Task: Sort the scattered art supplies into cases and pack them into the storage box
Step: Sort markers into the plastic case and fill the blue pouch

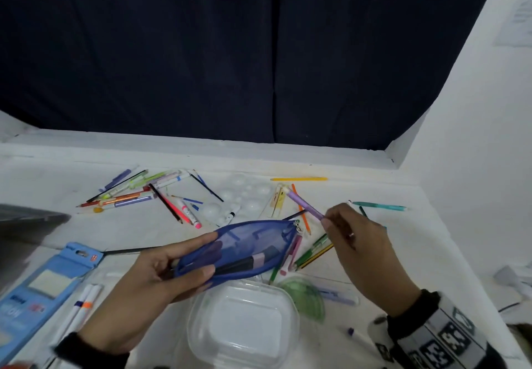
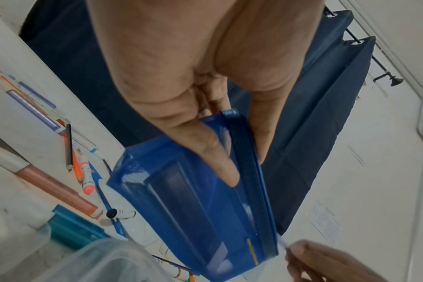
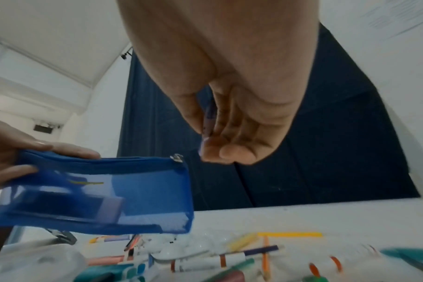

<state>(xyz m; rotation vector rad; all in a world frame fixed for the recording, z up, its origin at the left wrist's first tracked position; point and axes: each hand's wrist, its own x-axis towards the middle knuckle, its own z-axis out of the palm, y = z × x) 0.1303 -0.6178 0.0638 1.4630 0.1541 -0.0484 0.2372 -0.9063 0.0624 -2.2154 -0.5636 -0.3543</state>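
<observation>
My left hand (image 1: 161,270) holds a blue mesh pencil case (image 1: 244,249) above the table, thumb and fingers spreading its unzipped mouth; several pens show through the mesh. In the left wrist view the case (image 2: 193,200) hangs below my fingers (image 2: 213,150). My right hand (image 1: 354,236) pinches the lower end of a purple pen (image 1: 305,206), which points up and left, just right of the case's zipper pull (image 1: 298,226). In the right wrist view the case (image 3: 114,192) lies left of my curled fingers (image 3: 229,150).
Pens, pencils and markers (image 1: 138,193) lie scattered over the white table. A clear plastic box (image 1: 244,325) stands at the near edge, a green protractor (image 1: 308,296) beside it. A light-blue pack (image 1: 37,288) lies at the left, a white paint palette (image 1: 241,195) in the middle.
</observation>
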